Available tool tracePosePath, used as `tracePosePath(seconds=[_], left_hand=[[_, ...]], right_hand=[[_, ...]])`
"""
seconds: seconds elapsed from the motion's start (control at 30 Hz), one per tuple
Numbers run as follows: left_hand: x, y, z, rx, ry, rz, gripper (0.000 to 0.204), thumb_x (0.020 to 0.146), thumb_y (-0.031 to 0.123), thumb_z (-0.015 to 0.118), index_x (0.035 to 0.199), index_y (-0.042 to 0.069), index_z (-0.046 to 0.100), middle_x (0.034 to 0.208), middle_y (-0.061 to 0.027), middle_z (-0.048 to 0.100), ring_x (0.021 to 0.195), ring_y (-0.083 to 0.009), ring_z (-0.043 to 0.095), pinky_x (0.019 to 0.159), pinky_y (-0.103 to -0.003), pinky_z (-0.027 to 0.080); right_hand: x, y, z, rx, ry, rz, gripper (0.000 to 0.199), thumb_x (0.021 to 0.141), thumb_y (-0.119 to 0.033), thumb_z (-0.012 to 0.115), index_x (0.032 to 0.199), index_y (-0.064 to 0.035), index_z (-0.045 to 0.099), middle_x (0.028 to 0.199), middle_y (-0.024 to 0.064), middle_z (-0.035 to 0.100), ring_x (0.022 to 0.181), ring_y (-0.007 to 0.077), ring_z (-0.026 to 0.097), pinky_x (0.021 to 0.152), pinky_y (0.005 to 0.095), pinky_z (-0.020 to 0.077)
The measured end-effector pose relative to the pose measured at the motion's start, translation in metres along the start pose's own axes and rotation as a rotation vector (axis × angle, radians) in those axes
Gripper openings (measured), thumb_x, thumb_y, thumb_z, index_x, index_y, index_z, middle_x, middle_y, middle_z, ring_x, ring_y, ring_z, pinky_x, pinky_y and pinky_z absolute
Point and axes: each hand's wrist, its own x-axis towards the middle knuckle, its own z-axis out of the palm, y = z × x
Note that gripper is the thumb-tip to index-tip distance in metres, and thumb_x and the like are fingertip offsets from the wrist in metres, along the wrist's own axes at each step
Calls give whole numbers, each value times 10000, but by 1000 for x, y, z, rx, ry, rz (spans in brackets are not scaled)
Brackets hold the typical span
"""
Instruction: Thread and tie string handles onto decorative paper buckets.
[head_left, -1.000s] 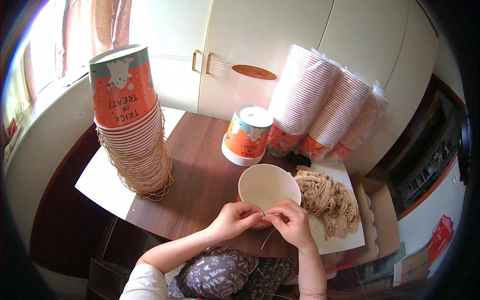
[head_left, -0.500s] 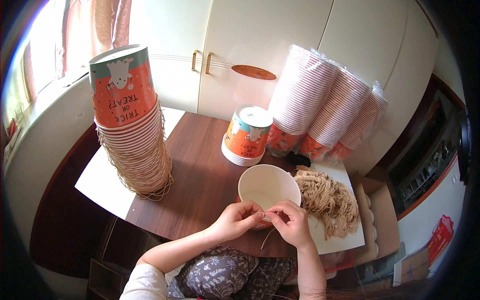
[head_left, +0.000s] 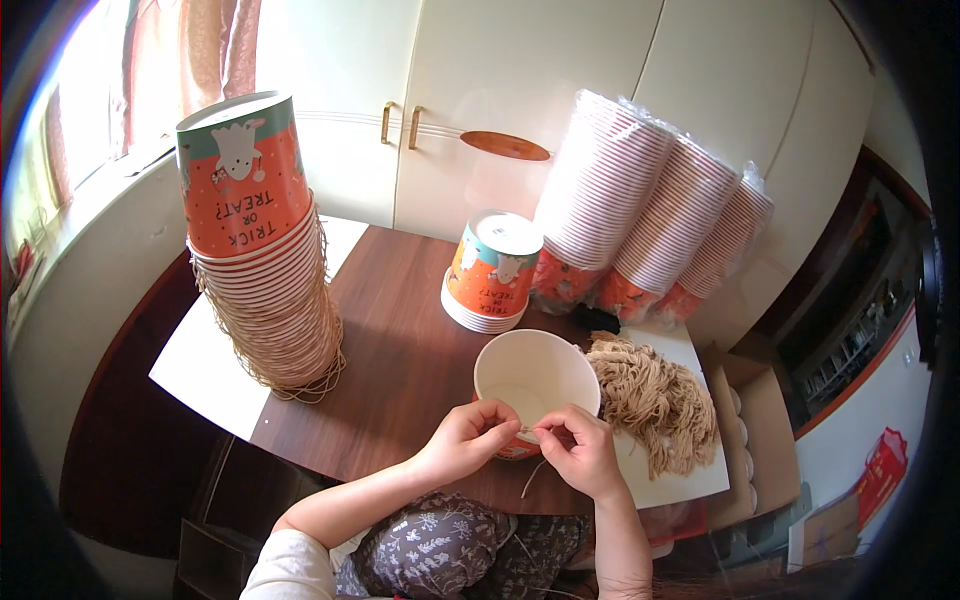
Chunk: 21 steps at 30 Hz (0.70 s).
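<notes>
An orange paper bucket with a white inside stands upright at the table's near edge, its mouth facing up. Over its near rim, my left hand and my right hand meet, fingertips almost touching. Each one pinches a thin beige string, whose loose end dangles below the rim in front of the bucket. How the string passes through or round the rim is hidden by my fingers. Right of the bucket lies a heap of loose beige strings.
A tall stack of upturned buckets with string loops stands at left. A short upturned stack sits behind the bucket. Plastic-wrapped bucket stacks lean at the back right. An open cardboard box is beside the brown table.
My fingertips have drawn slightly apart at the bucket's rim, with the string still pinched. The stacks and the string heap stay where they were.
</notes>
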Motion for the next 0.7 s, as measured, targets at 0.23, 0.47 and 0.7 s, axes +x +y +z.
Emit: tracePosePath(seconds=[0.23, 0.47, 0.7], left_hand=[[1, 4, 3, -11, 14, 38, 136, 888, 142, 555, 893, 7, 547, 711, 54, 509, 629, -5, 426, 552, -157, 351], [0, 2, 0, 56, 9, -23, 137, 869, 125, 585, 889, -10, 571, 744, 31, 548, 663, -8, 461, 597, -164, 399], [0, -2, -1, 40, 40, -58, 156, 867, 116, 587, 918, -31, 589, 828, -25, 618, 749, -47, 549, 691, -199, 468]], right_hand=[[1, 1, 1, 13, -2, 15, 82, 757, -26, 633, 823, -37, 585, 736, 44, 584, 582, 120, 561, 523, 237, 449], [0, -1, 1, 9, -3, 22, 74, 757, -30, 635, 814, -39, 589, 729, 40, 583, 570, 116, 552, 515, 236, 443], [1, -2, 2, 10, -9, 13, 58, 764, -9, 628, 811, -12, 593, 722, 53, 580, 605, 99, 562, 541, 220, 448]])
